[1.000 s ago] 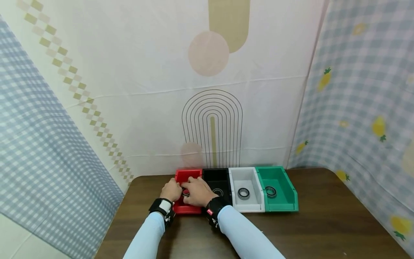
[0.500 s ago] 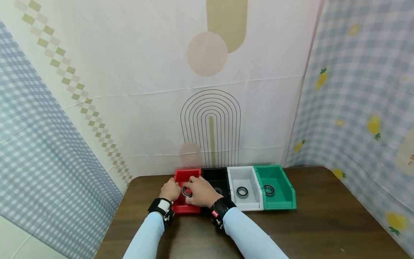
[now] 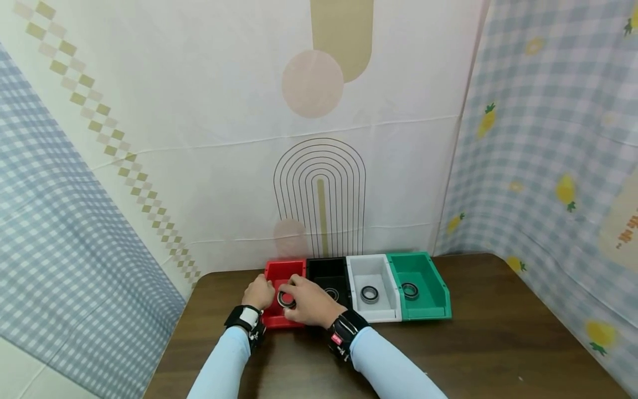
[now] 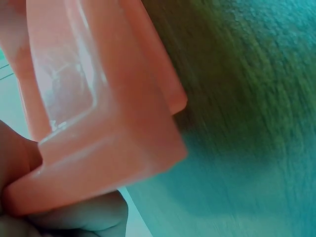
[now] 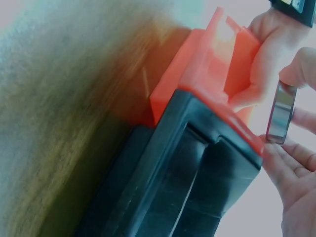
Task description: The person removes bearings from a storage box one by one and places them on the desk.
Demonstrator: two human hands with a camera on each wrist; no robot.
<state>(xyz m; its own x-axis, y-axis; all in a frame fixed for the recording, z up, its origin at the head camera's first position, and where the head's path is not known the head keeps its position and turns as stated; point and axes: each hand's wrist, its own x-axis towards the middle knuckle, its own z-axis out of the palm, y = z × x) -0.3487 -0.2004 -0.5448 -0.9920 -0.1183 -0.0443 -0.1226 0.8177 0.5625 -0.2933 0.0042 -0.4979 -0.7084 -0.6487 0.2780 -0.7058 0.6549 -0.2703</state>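
Note:
In the head view, my left hand (image 3: 259,292) grips the left wall of a red bin (image 3: 284,321). The left wrist view shows fingers (image 4: 84,215) on either side of that bin's wall (image 4: 133,98). Over the red bin, my right hand (image 3: 311,302) pinches a ring-shaped bearing (image 3: 280,302), seen nearly edge-on in the right wrist view, where the bearing (image 5: 281,113) sits between thumb and fingertips. The right hand's fingertips are close to the rim between the red bin and the black bin (image 5: 197,163); whether they touch it I cannot tell.
To the right stand the black bin (image 3: 326,269), a white bin (image 3: 369,269) and a green bin (image 3: 421,271), side by side. A bearing (image 3: 369,294) lies in the white one, another bearing (image 3: 410,291) in the green, and one partly hidden in the black. Everything stands on a wooden table (image 3: 478,338).
The bearing in my right hand has turned its ring face more toward the head camera and shifted slightly right relative to the red bin. My left hand keeps its place on the bin.

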